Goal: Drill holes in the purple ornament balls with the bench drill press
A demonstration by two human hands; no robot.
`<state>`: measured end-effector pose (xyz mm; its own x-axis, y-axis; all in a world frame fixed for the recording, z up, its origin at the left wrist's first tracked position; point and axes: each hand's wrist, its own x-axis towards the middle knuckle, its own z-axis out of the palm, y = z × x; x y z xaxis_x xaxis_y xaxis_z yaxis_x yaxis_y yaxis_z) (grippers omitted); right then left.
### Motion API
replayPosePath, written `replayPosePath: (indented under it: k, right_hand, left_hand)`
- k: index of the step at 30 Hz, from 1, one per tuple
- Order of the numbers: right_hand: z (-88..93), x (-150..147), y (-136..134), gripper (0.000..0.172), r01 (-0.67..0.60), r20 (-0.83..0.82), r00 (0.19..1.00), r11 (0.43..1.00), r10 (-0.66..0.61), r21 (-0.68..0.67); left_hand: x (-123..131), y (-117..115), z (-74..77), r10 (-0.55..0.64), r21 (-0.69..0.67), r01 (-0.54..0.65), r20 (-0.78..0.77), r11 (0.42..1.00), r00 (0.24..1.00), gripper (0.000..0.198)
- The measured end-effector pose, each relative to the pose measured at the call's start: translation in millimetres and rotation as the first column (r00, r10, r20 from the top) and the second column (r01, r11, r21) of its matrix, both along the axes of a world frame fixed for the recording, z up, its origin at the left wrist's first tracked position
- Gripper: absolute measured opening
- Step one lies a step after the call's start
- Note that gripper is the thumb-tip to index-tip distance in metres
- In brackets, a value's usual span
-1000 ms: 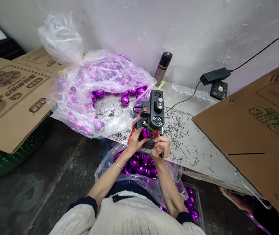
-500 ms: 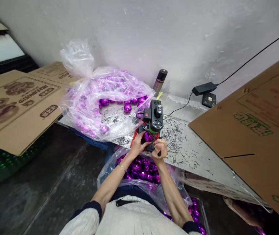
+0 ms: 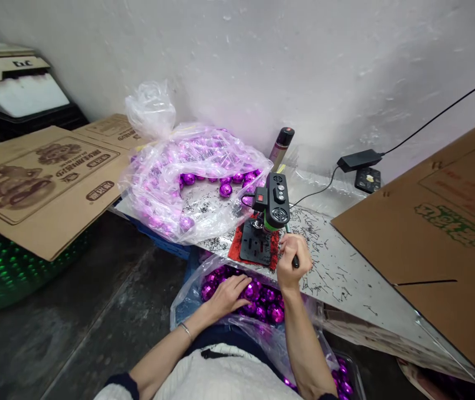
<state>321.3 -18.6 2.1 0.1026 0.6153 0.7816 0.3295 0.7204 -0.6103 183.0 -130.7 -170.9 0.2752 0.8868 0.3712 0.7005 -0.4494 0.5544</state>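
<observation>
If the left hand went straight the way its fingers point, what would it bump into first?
Probably a shiny purple ball in the plastic bag, just ahead of the left hand. Depth is hard to judge here, so they may already be touching.

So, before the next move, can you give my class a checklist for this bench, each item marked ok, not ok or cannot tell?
1. Right grip closed around the black lever handle: ok.
2. Left grip at the purple balls in the lower plastic bag: ok.
3. One ball firmly held by the left grip: cannot tell; the undersides of the fingers are hidden.
4. Black base plate lying over the red mat: ok.
5. Tabletop free of loose black bits: not ok; many are scattered there.
6. Red switch turned on: cannot tell; too small to read.
</observation>
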Motion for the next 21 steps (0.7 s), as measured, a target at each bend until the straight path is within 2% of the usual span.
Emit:
replayPosePath:
  k: [3,5,6,8,10,11,12,14,16,17,18,19,20,21]
  right_hand:
    - [-6.8,1,0,0.033,-0.005,0.015,1.0,1.0,0.004,0.026]
    - [-7.5,3,1,0.031,-0.02,0.042,0.999,0.999,0.018,0.047]
    - [-7.5,4,1,0.031,-0.025,0.057,0.998,0.998,0.022,0.055]
    - [-7.7,6,1,0.029,-0.029,0.076,0.997,0.998,0.024,0.061]
    - [-8.9,7,1,0.029,-0.026,0.081,0.997,0.998,0.021,0.062]
    - [-9.8,7,1,0.029,-0.022,0.078,0.997,0.998,0.017,0.063]
    - [-10.7,7,0,0.028,-0.018,0.073,0.997,0.998,0.013,0.065]
    - [-12.0,6,0,0.029,-0.012,0.066,0.998,0.998,0.007,0.069]
    - [-12.1,5,-1,0.03,-0.01,0.066,0.998,0.998,0.005,0.069]
    - [-11.7,5,-1,0.03,-0.011,0.071,0.997,0.998,0.006,0.069]
    - [-11.0,5,-1,0.03,-0.011,0.077,0.997,0.997,0.006,0.071]
    - [-10.3,5,-1,0.03,-0.012,0.084,0.996,0.997,0.006,0.073]
    - [-9.5,5,-1,0.03,-0.013,0.089,0.996,0.997,0.006,0.078]
    - [-8.9,5,-1,0.029,-0.016,0.095,0.995,0.996,0.008,0.083]
  left_hand:
    - [9,-4,-17.4,0.024,-0.169,-0.051,-0.158,0.984,0.987,0.062]
    - [16,1,-17.4,0.049,-0.226,-0.094,-0.197,0.97,0.979,0.063]
    - [18,5,-12.8,0.058,-0.233,-0.103,-0.193,0.967,0.979,0.065]
    - [16,15,5.9,0.047,-0.232,-0.08,-0.141,0.969,0.989,0.06]
    - [1,34,35.5,0.033,-0.232,-0.043,-0.048,0.972,0.998,0.042]
    - [-10,50,53.0,0.058,-0.24,-0.056,0.003,0.969,0.998,0.04]
    - [-24,70,71.2,0.147,-0.241,-0.131,0.048,0.962,0.988,0.046]
    - [-55,121,105.3,0.43,-0.241,-0.392,0.13,0.888,0.893,0.052]
    - [-85,179,130.1,0.659,-0.269,-0.607,0.179,0.747,0.731,0.05]
    - [-97,207,137.6,0.75,-0.303,-0.692,0.158,0.655,0.642,0.052]
    - [-106,231,141.5,0.813,-0.379,-0.735,0.095,0.563,0.574,0.057]
    - [-114,252,142.3,0.837,-0.435,-0.743,0.047,0.509,0.545,0.062]
    - [-119,267,140.3,0.843,-0.471,-0.74,0.016,0.481,0.538,0.064]
    - [-122,278,136.3,0.826,-0.498,-0.714,0.009,0.492,0.563,0.063]
